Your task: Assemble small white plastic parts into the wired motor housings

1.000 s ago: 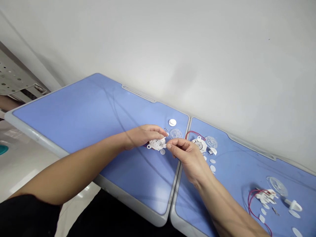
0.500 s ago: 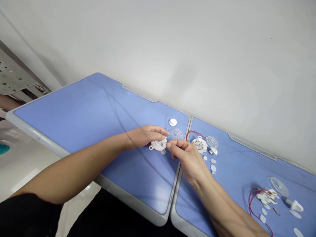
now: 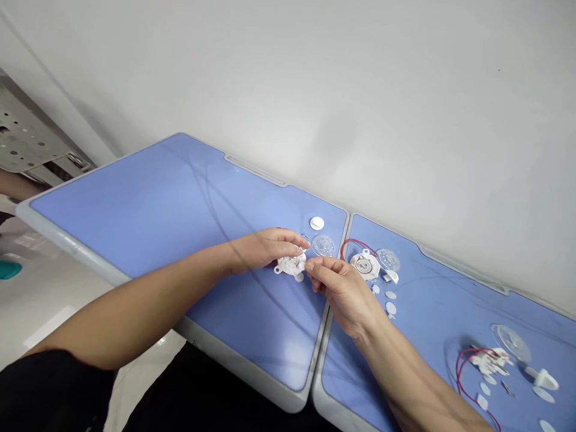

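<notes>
While both hands meet at the white housing [image 3: 290,264], which lies on the right part of the left table [image 3: 148,204], the main danger is probably that it skids or tips: it looks light, and uneven pressure from either side could turn it. The right hand [image 3: 345,291] makes a narrow pinch, thumb against forefinger, at the housing's right edge (whether some smaller piece hides between the tips, I cannot tell). Should that pinch slip, anything so small could spring away. The left hand [image 3: 270,248] covers the housing's far left side with only a slim gap between thumb and fingers; whether it grips or merely steadies, I cannot tell. A careless sweep of its fingertips could scatter the clear disc [image 3: 323,245] just to the right, and a stray nudge could shift the small white disc [image 3: 299,277] at the housing's near side. Farther right, the seam [image 3: 324,321] between the tables might swallow a dropped piece.

As for pose, the left forearm comes in from the near left, palm down, fingers stretched to the right. The right forearm reaches in from the near right, its hand above the seam, knuckles up and fingers curled. Beyond it, a second housing [image 3: 365,264] lies on the right table [image 3: 427,318].
</notes>
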A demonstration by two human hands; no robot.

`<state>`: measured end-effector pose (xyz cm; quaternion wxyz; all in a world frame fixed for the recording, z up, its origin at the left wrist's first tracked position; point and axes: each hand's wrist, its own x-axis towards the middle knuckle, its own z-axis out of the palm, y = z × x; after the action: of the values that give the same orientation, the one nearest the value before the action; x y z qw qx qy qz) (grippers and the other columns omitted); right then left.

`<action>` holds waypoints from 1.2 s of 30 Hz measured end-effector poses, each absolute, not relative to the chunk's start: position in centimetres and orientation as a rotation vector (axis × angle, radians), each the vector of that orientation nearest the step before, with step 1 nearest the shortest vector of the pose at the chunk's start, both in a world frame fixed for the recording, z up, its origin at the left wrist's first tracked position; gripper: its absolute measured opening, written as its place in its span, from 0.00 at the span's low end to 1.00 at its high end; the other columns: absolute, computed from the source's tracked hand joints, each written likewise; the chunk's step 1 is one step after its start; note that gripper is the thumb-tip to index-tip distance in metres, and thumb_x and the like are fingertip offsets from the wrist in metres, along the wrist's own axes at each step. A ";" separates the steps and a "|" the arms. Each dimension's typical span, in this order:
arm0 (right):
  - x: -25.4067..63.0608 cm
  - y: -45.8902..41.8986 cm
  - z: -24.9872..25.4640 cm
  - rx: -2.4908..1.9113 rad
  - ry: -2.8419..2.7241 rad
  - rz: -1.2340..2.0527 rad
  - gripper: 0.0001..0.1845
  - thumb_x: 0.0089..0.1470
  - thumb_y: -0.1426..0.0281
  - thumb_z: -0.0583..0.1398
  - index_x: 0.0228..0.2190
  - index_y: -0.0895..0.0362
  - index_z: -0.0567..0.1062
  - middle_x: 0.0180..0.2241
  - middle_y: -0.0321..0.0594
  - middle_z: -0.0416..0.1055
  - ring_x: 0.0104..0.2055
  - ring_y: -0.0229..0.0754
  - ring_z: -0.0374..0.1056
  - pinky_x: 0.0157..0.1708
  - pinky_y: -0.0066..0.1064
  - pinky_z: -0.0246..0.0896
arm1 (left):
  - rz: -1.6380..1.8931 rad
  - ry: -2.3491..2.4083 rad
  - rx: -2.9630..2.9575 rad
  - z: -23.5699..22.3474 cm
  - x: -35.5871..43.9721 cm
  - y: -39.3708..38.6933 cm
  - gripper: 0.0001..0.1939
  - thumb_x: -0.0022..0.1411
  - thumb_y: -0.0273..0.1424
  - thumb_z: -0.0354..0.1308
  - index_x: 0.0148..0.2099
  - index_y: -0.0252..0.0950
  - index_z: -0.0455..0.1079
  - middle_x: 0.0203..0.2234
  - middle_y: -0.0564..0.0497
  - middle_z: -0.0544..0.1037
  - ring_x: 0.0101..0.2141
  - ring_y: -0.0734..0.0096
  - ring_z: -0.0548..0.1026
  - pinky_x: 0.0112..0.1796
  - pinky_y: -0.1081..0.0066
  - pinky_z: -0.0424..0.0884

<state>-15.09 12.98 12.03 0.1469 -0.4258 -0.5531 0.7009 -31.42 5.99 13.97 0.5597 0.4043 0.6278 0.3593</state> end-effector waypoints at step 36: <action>-14.4 14.1 11.9 -1.028 -1.181 2.515 0.10 0.39 0.70 0.69 0.20 0.60 0.73 0.23 0.33 0.61 0.23 0.30 0.51 0.19 0.23 0.44 | 0.840 1.431 0.978 13.8 -31.8 5.9 0.23 0.58 0.36 0.54 0.55 0.36 0.68 0.33 0.52 0.72 0.29 0.75 0.66 0.30 0.74 0.60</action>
<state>-14.40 14.07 11.95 0.0896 -0.3458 -0.3970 0.8454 -31.79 5.93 13.76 0.5711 0.4169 0.6098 0.3581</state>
